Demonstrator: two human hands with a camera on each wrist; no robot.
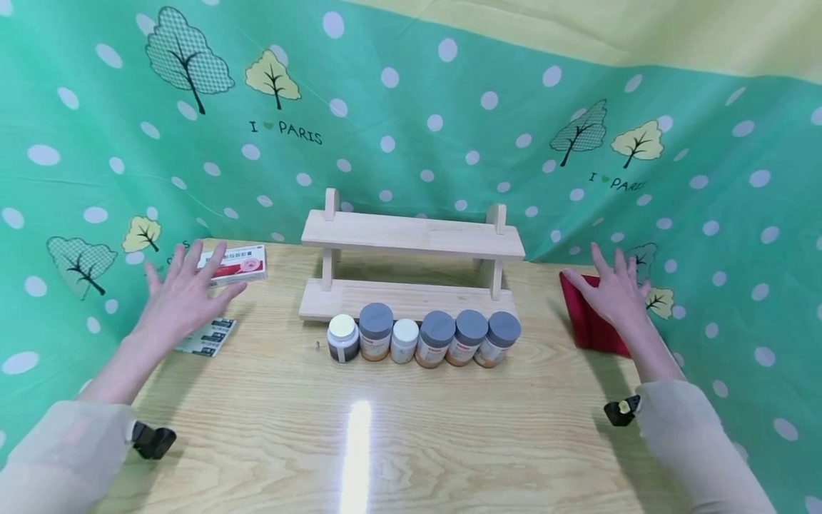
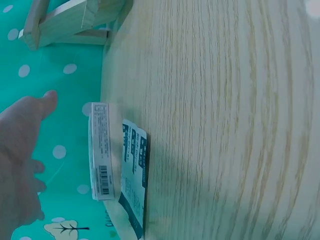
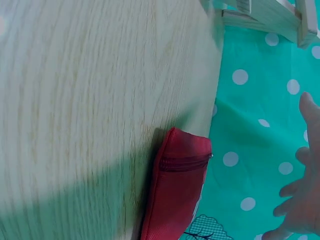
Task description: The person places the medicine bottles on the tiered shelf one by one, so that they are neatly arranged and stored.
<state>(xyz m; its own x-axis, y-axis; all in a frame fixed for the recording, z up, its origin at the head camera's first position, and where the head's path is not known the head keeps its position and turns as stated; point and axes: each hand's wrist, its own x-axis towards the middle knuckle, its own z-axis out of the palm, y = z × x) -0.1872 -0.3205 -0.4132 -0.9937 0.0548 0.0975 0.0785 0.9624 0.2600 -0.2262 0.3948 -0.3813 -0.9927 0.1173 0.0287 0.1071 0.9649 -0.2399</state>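
Note:
My left hand (image 1: 186, 294), fingers spread and holding nothing, hovers at the left over a white and red box (image 1: 240, 265) and a blister pack (image 1: 207, 338). The left wrist view shows the box (image 2: 102, 150) on its side beside the printed pack (image 2: 134, 170). On the right, my right hand (image 1: 613, 289) is spread above a red zippered pouch (image 1: 587, 321), with nothing in its fingers. The pouch (image 3: 182, 185) lies flat in the right wrist view, its zipper near one end. Several lidded bottles (image 1: 437, 339) stand in a row between the hands.
A two-tier wooden shelf (image 1: 411, 235) stands behind the bottles at the back of the wooden table (image 1: 449, 442). Green dotted cloth (image 1: 411, 107) hangs behind and along both sides. A tiny object (image 1: 317, 345) lies left of the bottle row.

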